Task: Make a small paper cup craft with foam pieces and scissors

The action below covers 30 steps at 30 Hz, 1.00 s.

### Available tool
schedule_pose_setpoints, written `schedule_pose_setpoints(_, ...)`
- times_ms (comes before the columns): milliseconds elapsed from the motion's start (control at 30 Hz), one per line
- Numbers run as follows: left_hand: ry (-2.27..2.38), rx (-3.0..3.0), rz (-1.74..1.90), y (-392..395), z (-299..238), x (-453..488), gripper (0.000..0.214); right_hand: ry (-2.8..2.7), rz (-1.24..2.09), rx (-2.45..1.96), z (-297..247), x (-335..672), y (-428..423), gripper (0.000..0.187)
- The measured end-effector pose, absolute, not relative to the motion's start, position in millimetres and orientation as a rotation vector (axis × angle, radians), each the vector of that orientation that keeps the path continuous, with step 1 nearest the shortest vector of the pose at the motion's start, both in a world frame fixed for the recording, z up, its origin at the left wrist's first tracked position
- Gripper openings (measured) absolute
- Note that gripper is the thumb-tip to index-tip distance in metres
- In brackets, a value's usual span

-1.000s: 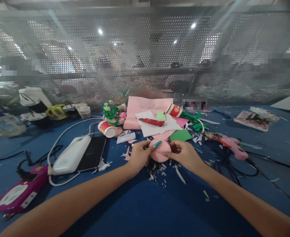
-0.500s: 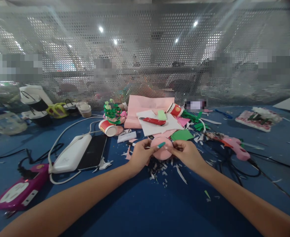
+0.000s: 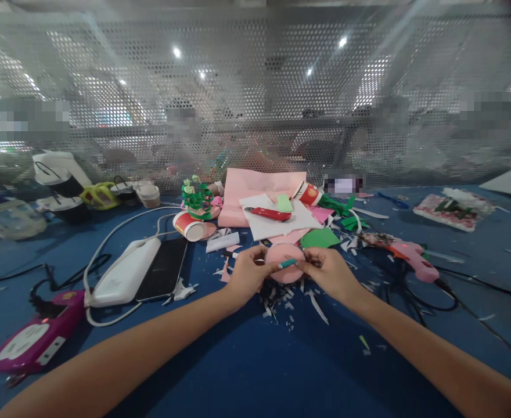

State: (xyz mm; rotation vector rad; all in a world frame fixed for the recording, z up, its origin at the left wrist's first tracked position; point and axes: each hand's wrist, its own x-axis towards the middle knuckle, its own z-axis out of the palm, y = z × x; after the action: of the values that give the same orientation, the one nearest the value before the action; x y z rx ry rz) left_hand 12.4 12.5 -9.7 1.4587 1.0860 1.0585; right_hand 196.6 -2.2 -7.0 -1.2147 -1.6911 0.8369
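A round pink disc (image 3: 284,277), pale at its rim, is held between both hands over the table. My left hand (image 3: 250,271) is closed on its left edge, with the thumb laid across the top. My right hand (image 3: 330,273) pinches the right edge, thumb on the near face. A small teal piece (image 3: 287,263) lies over the disc at my left thumb's tip; whether it is a long nail or a strip, I cannot tell. Paper scraps (image 3: 288,306) are scattered below. The disc's underside is hidden.
Behind the disc lie pink paper (image 3: 259,181), white sheets and a red utility knife (image 3: 269,214). A pink glue gun (image 3: 414,259) with cables sits right. Left are a red paper cup (image 3: 184,225), a phone (image 3: 164,270), a white power bank (image 3: 127,273) and a purple power strip (image 3: 33,334).
The teal piece at my left thumb has shifted slightly down and right across the disc and lies flatter. Both hands keep their hold in nearly the same place.
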Motion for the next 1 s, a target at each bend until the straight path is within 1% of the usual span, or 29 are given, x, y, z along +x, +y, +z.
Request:
schedule_pose_setpoints(200,1.099,1.451,1.054,12.2,-10.2,12.0,0.029,-1.688,0.859,-1.193,-8.1,197.0,-1.7,0.036)
schedule_pose_setpoints(467,1.092,1.401,1.048,11.8,-6.4,11.9,0.03,-1.57,1.008,-1.215,-4.0,192.5,-3.8,0.034)
schedule_pose_setpoints(567,1.053,1.442,1.044,11.0,-5.2,12.6,0.027,-1.612,0.863,-1.241,-6.2,191.8,-2.7,0.036)
schedule_pose_setpoints(667,1.051,1.473,1.052,9.9,-4.2,13.6,0.024,-1.679,0.71,-1.256,-7.3,191.5,-2.6,0.043)
schedule_pose_setpoints(833,1.078,1.455,1.041,9.0,-3.5,14.4,0.025,-1.718,0.657,-1.255,-5.5,190.5,-4.9,0.049)
schedule_pose_setpoints(1000,1.076,1.444,1.033,9.2,-3.5,14.3,0.024,-1.723,0.66,-1.254,-4.7,190.2,-5.8,0.05)
